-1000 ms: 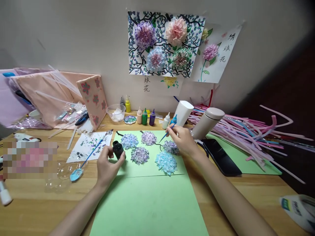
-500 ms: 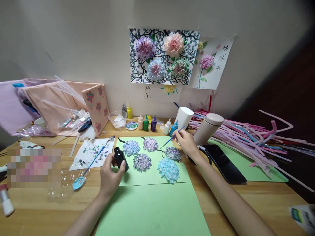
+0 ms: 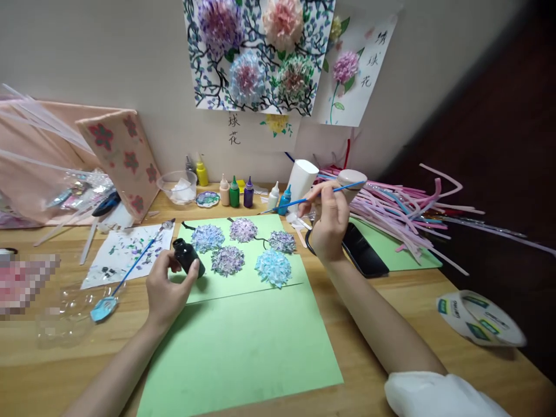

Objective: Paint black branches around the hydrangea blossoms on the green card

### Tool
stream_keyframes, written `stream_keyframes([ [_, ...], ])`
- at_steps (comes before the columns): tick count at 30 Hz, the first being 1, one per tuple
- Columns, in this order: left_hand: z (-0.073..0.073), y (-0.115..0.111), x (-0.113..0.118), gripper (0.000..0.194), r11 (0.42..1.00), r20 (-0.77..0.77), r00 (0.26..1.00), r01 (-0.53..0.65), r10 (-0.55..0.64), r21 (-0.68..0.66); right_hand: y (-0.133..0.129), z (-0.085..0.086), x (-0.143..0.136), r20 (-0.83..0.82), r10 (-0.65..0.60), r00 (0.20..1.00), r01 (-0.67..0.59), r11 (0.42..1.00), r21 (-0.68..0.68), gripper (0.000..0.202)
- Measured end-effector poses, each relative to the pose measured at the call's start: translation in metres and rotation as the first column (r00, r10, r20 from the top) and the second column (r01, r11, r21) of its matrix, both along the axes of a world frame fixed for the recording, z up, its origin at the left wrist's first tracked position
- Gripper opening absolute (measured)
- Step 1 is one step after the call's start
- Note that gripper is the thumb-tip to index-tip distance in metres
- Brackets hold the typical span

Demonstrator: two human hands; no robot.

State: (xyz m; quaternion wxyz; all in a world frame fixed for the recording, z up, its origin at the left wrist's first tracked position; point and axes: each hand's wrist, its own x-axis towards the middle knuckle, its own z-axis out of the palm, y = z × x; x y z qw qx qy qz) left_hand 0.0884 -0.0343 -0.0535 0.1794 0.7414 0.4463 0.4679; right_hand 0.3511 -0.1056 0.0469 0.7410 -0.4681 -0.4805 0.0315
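My left hand (image 3: 167, 289) grips a small black bottle (image 3: 188, 258), uncapped and tilted, over the left part of the green paper (image 3: 243, 347). In my right hand (image 3: 328, 223) is a thin blue paintbrush (image 3: 295, 202), raised beyond the paper's right side, its tip pointing left. On the paper lie several crumpled flowers, among them a bright blue one (image 3: 273, 268), a purple one (image 3: 228, 260) and a periwinkle one (image 3: 207, 238). Short black lines run beside some of them.
Paint bottles (image 3: 234, 192) and a clear bowl (image 3: 177, 188) line the back. A smeared white sheet (image 3: 125, 252) with another brush lies left. Pipe cleaners (image 3: 391, 208), a phone (image 3: 365, 249) and a tape roll (image 3: 480, 318) are on the right. Flower pictures (image 3: 260, 52) hang on the wall.
The view has shifted, so the scene sits lower on the right and the tape roll shows fully. My right hand has lifted the brush away from the paper and turned it. My left hand still holds the bottle.
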Motion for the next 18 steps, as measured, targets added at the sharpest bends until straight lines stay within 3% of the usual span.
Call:
stream_keyframes([
  [5, 0.000, 0.000, 0.002, 0.024, 1.000, -0.025, 0.999, -0.020, 0.020, -0.002, 0.006, -0.011, -0.002, 0.167, 0.122, 0.978, -0.092, 0.979, -0.180, 0.040],
  [9, 0.001, -0.001, 0.002, 0.022, 1.000, -0.032, 0.999, -0.002, 0.003, 0.028, 0.021, -0.034, 0.010, 0.173, 0.139, 0.975, -0.053, 0.902, -0.428, 0.042],
  [13, 0.000, -0.004, 0.000, 0.020, 0.999, 0.000, 0.999, 0.042, -0.042, 0.012, 0.031, -0.054, 0.019, 0.149, 0.125, 0.981, -0.039, 0.878, -0.478, 0.035],
  [18, -0.003, -0.013, -0.001, 0.017, 0.990, 0.014, 0.991, 0.133, -0.134, 0.049, 0.032, -0.062, 0.022, 0.168, 0.093, 0.981, 0.001, 0.872, -0.490, 0.033],
])
